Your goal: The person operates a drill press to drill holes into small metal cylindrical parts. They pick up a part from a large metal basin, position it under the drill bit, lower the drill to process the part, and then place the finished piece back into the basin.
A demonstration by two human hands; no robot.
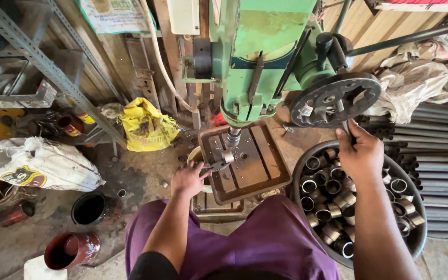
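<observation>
**Hands at the drill press**

The person sits facing a green drill press (255, 62), purple-clad legs in the near foreground. The left hand (187, 179) is closed around the handle of a clamp tool (214, 166) that grips a small metal ring (227, 156). The ring sits on the slotted drill table (265, 161), right under the drill chuck (233, 137), near the table's left side.

The right hand (360, 155) reaches up and to the right, fingers wrapped around a handle at the lower edge of the round feed wheel (335, 99) on the right side of the machine. How tightly it grips cannot be told, since the back of the hand hides the fingers.

Just below the right arm, a round black tub (416, 236) holds many short metal rings, piled loosely. Farther right lie long metal pipes (442, 171) stacked side by side, with crumpled cloth (416, 83) above them.

On the floor to the left stand a yellow bag (146, 127), a white sack (35, 163), a black pot (90, 208) and a red tin (71, 250). A metal rack (32, 57) rises at the far left.
</observation>
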